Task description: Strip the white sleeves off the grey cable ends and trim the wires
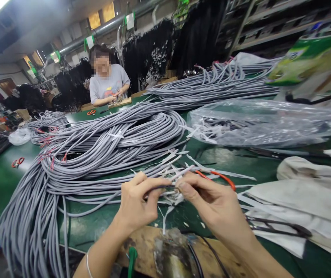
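A thin dark cable (158,187) runs between my two hands, above the middle of the green table. My left hand (139,200) pinches it between thumb and forefinger. At its other end my right hand (211,199) is closed on it, fingertips together; what exactly lies under that thumb is hidden. White paper-like strips (169,208) lie loose below and behind my fingers. Orange tool handles (224,178) show just behind my right hand. Below both hands stands a worn wooden board (145,243) with a lumpy, glossy metal fixture (172,256) on it.
Long bundles of grey cable (95,154) cover the table's left and middle, some hanging over the front edge. A clear plastic bag (269,119) lies at right, near white cloths (301,200) and black-handled scissors (281,226). Across the table a person (109,83) works with their hands.
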`<state>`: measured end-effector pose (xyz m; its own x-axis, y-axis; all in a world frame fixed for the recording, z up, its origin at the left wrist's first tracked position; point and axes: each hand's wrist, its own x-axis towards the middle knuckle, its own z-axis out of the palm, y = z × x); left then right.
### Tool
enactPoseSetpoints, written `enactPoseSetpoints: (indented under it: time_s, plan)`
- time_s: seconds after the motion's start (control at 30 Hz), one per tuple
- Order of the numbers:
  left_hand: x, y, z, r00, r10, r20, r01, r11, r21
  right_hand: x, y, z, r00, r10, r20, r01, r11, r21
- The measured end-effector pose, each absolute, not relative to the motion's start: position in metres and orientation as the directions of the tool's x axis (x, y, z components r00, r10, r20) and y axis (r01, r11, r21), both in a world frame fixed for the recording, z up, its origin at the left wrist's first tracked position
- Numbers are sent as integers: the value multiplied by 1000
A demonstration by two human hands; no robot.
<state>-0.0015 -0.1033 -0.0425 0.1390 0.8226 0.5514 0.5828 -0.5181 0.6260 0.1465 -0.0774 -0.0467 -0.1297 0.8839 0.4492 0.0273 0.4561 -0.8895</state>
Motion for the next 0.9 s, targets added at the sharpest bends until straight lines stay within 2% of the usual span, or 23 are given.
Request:
enactPoseSetpoints:
  time_s: [0.07,0.13,0.2,0.27,0.33,0.4,0.47,0.53,0.63,0.73,0.83,0.9]
  plan:
    - [-2,-103,-42,186,796,576,613,-552,565,147,-77,-45,-99,884,457,-70,451,-890]
    - [-2,-102,-42,216,786,579,587,-578,566,148,-74,-43,14,910,415,-248,406,-880]
    - [-2,-101,-43,203,817,540,471,-565,678,151,-70,-43,132,944,303,-422,330,-844]
    - [-2,-100,-45,165,890,426,242,-455,857,152,-66,-44,157,969,190,-505,245,-828]
    - [-3,-99,-47,172,942,288,-23,-289,957,151,-65,-48,69,986,152,-497,166,-852]
    - [-5,-97,-50,244,943,226,-210,-176,962,147,-66,-53,-136,977,163,-439,88,-894]
    - [-6,-95,-52,326,920,218,-304,-117,946,143,-69,-57,-320,930,183,-404,40,-914]
    - [-6,-94,-53,391,897,205,-352,-60,934,139,-71,-59,-365,910,194,-420,25,-907]
    - [-2,-93,-54,408,898,165,-381,3,925,136,-73,-58,-235,960,153,-427,40,-903]
    - [4,-94,-52,293,948,124,-375,-5,927,135,-75,-52,-37,990,135,-322,116,-940]
    - [9,-96,-46,139,988,62,-335,-12,942,138,-76,-47,202,960,193,-226,237,-945]
    - [9,-95,-44,106,994,28,-318,7,948,142,-74,-45,389,899,203,-231,308,-923]
